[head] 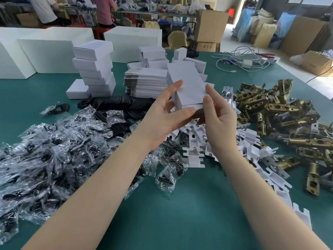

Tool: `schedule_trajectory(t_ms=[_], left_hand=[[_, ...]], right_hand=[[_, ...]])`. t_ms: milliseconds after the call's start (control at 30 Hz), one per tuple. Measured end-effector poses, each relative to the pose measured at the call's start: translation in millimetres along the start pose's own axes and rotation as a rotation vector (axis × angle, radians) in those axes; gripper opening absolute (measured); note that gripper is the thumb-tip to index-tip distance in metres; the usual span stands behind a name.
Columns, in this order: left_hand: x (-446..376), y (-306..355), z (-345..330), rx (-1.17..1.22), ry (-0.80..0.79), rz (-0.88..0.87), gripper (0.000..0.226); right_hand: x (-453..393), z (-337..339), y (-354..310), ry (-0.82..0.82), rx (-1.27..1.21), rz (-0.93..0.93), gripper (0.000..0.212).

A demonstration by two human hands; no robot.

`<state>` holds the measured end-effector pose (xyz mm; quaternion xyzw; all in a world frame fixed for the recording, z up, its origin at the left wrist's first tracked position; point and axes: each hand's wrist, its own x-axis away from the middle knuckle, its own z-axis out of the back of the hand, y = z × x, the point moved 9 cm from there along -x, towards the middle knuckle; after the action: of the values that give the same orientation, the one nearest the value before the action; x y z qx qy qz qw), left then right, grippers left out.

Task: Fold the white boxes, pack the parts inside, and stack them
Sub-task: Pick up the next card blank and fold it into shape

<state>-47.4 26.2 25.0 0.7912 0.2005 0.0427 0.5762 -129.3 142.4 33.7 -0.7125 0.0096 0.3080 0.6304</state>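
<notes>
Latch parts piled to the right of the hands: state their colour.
Shiny brass-gold latch parts, clearest in the head view.

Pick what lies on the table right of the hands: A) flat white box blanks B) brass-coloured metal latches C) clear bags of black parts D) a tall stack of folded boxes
B: the brass-coloured metal latches are heaped right of the hands, which hold a white box.
</notes>
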Motion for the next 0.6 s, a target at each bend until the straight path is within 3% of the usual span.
schedule_trajectory(t_ms=[133,467,600], left_hand=[[0,4,4,-0.175,0.047,-0.04,0.067],[1,11,12,-0.271,0.16,-0.088,0.04],[1,13,14,-0.311,0.158,-0.089,0.044]], right_hand=[[2,-1,-6,-0.019,-0.011,0.011,0.024],[3,-3,-6,-0.051,0.008,0.031,0.019],[3,-2,-6,-0.038,-0.017,0.042,0.021]])
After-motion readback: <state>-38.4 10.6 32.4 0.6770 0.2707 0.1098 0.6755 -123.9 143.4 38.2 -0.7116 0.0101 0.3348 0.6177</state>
